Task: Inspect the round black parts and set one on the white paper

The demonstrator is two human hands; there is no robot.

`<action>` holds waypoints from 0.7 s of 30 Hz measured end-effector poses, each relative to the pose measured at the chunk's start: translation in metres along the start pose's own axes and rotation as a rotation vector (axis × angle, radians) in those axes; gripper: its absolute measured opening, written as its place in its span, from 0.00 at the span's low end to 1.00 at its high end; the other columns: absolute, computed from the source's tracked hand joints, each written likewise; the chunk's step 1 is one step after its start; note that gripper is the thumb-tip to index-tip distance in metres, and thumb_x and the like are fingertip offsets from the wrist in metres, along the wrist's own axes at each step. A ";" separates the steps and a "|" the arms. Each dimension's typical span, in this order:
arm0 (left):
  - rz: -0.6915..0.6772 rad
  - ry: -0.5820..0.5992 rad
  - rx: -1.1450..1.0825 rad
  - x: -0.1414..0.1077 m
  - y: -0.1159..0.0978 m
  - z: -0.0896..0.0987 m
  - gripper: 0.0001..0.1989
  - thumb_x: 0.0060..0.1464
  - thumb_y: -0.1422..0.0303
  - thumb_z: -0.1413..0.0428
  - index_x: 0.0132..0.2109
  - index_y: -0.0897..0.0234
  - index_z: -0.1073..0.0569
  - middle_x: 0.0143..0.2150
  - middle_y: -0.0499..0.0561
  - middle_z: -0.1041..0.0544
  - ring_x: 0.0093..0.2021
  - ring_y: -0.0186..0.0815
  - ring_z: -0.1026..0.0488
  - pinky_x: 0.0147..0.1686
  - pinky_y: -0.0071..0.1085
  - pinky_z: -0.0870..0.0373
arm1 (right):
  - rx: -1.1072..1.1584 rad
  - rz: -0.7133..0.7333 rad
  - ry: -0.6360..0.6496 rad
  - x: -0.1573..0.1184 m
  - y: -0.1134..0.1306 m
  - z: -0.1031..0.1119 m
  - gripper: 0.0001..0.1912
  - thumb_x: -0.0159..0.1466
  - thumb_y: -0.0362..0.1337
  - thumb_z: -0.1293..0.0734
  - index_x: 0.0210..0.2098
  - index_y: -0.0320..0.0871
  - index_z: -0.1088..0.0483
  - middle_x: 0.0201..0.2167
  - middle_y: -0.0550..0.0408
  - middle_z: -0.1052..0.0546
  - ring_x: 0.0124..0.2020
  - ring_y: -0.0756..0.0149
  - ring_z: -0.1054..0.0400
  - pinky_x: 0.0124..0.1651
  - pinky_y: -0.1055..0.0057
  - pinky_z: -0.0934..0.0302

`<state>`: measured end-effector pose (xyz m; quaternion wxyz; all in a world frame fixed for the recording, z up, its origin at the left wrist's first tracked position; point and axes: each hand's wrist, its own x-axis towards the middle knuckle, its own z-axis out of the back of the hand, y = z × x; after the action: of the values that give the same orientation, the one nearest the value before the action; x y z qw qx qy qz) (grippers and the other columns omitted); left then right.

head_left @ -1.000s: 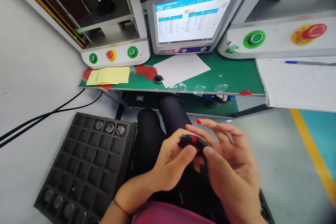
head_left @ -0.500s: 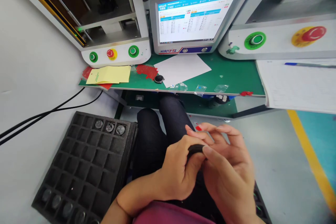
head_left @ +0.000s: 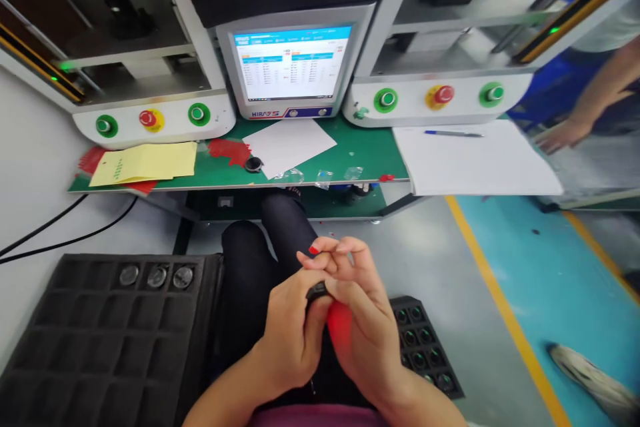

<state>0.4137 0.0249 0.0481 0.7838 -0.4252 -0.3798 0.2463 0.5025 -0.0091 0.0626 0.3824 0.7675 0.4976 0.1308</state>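
In the head view, the person's left hand [head_left: 293, 327] is curling around a small black device [head_left: 317, 291] above the lap and is clamping it, with the thumb lying along its near side. The right hand [head_left: 367, 327] is meeting it there, its thumb touching the device's right end while other fingers are rising loosely beyond; whether any finger behind is gripping cannot be told. Only a curved dark edge of the device is showing, and a red glow [head_left: 341, 325] is falling on the right palm. To the left of the legs, a black foam tray [head_left: 107, 345] is holding three clear round pieces [head_left: 157, 275] in its far row; to the right, a smaller black tray [head_left: 414, 317] is carrying round, green-ringed parts. Ahead, the green worktop [head_left: 373, 153] is bearing a yellow paper [head_left: 145, 163], red sticker sheets [head_left: 227, 150], a dark round watch case [head_left: 253, 165] touching a white sheet [head_left: 293, 147], and, at the right, a paper stack [head_left: 480, 167] with a blue pen [head_left: 454, 134] lying on it. A HIRAYS monitor [head_left: 293, 67] is standing behind, its screen lit. At the far right, a co-worker's hand [head_left: 565, 135] is reaching over a grey surface.
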 end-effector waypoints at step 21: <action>1.001 -0.214 -0.957 -0.002 0.003 0.001 0.17 0.43 0.59 0.32 0.42 0.59 0.20 0.41 0.51 0.20 0.44 0.41 0.24 0.44 0.31 0.25 | -0.579 0.991 0.276 0.020 -0.022 0.033 0.27 0.60 0.35 0.34 0.57 0.53 0.44 0.41 0.50 0.27 0.43 0.57 0.27 0.38 0.59 0.29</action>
<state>0.4112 0.0256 0.0448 0.2612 -0.8208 -0.2799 0.4240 0.5162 -0.0022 0.0211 0.4014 0.7486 0.0689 0.5231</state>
